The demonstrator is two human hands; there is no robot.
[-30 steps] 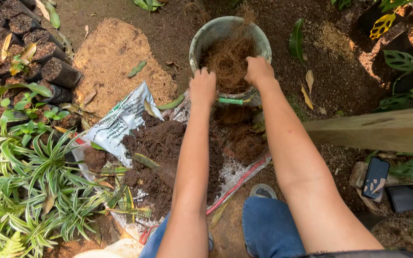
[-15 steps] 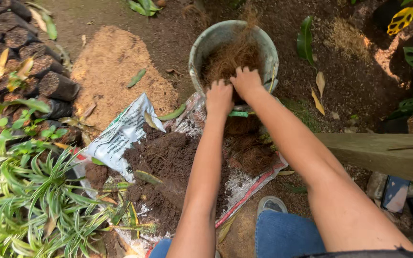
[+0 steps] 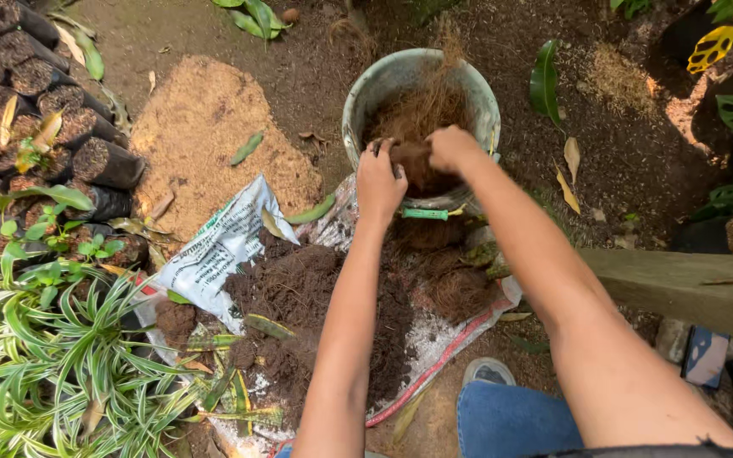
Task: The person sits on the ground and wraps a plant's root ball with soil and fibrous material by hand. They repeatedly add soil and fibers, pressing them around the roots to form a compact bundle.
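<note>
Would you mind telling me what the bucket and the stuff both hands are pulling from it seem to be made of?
The bucket looks like plastic, pale grey-green, matte and soil-smeared; its thin, even rim suggests so, though painted metal is possible. The brown fibre, gripped by the left hand and right hand, looks like dry coconut husk: stringy, tangled strands.

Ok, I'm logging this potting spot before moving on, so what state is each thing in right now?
Bucket: upright, partly filled with brown fibre.
Left hand: over the bucket's near rim, gripping a clump of fibre.
Right hand: gripping the same clump.
Sack: flattened on the ground, soil heaped on it.
Soil pile: loose, spread out.
Black grow bags: filled, lying stacked.
</note>
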